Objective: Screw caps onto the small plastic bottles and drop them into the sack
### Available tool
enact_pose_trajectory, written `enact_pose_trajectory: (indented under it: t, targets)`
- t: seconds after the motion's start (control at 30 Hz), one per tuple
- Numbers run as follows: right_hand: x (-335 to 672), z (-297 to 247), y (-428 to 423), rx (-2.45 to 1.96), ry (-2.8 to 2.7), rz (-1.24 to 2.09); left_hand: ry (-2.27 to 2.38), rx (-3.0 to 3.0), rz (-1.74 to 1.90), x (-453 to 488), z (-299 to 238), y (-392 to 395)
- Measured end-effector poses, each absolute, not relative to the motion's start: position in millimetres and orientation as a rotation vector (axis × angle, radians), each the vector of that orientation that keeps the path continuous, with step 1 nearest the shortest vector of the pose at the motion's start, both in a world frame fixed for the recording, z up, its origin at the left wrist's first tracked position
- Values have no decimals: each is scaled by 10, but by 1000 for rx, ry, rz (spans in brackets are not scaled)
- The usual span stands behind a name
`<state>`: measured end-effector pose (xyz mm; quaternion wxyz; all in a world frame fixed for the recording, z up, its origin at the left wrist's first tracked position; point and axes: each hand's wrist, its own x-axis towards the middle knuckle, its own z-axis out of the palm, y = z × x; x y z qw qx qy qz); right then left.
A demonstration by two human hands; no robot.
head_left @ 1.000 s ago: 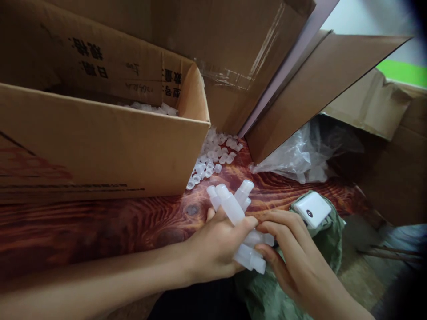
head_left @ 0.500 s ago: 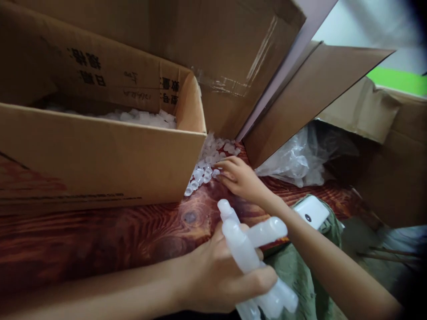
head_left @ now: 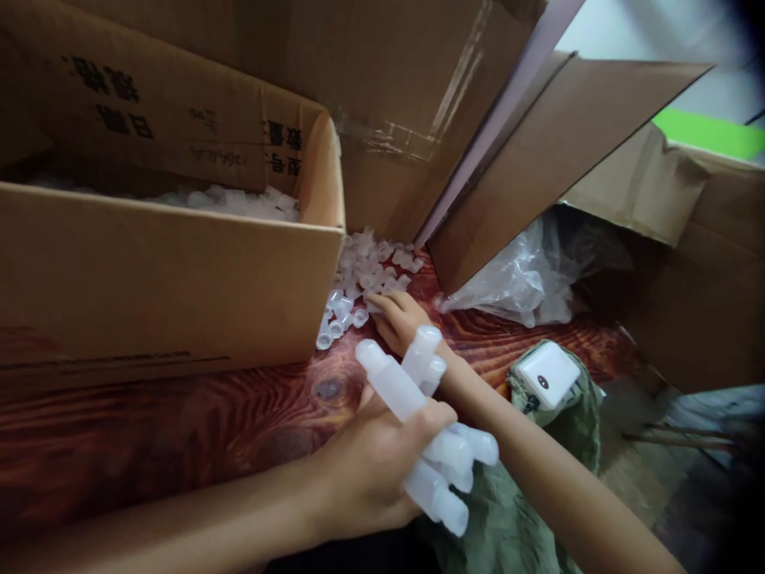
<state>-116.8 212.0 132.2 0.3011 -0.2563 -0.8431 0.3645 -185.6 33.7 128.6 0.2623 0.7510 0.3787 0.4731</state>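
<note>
My left hand (head_left: pixel 370 470) is closed around a bunch of small translucent plastic bottles (head_left: pixel 418 414) that fan out above and below my fingers. My right hand (head_left: pixel 398 317) reaches forward to a pile of small clear caps (head_left: pixel 364 275) on the red wood-grain table (head_left: pixel 179 414). Its fingers curl down at the near edge of the pile; the bottles partly hide them, so what they pinch is not visible.
A large open cardboard box (head_left: pixel 167 271) with more white plastic parts stands at the left. Other cardboard flaps (head_left: pixel 538 151) lean behind the caps. A crumpled clear plastic bag (head_left: pixel 526 279) lies at the right. A white device (head_left: pixel 547 375) rests on green cloth (head_left: pixel 538 494).
One second ago my right hand touched the bottles in my left hand. It then reached out to the cap pile and stays there. My left hand has turned the bottles slightly.
</note>
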Motion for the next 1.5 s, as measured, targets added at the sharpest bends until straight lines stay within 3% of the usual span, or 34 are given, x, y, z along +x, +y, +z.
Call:
enact_pose_trajectory:
  t: [0.27,0.43,0.53,0.63,0.77,1.23,1.4,1.5]
  targets:
    - [-396,1622,1714,-849,-1167,1598,1035,1797,1273,-1837,1237,338]
    - [-176,1714,1371,-814,-893,1735,1158,1777,1285,-1837,1355,341]
    - [-10,1767,1021,-927,-1099,1524,1272,1811,1286,-1837,1384,337]
    - [178,1863,690,-1139,-1662,1051,1368,1877,1288,-1852,1369,325]
    - [239,1958,445,-964,-2252,668,1380,1977,1299,-1876,1295,295]
    - [120,1902,237,-928,-2270,495,1254,2315,1329,-1849,1226,276]
    - [87,1693,201,-1108,-2161,347,1248,2350,1306,-1865,1200,272]
    - [87,1654,203,-1209,-2112,456,1163,2443,1274,-1855,1223,286]
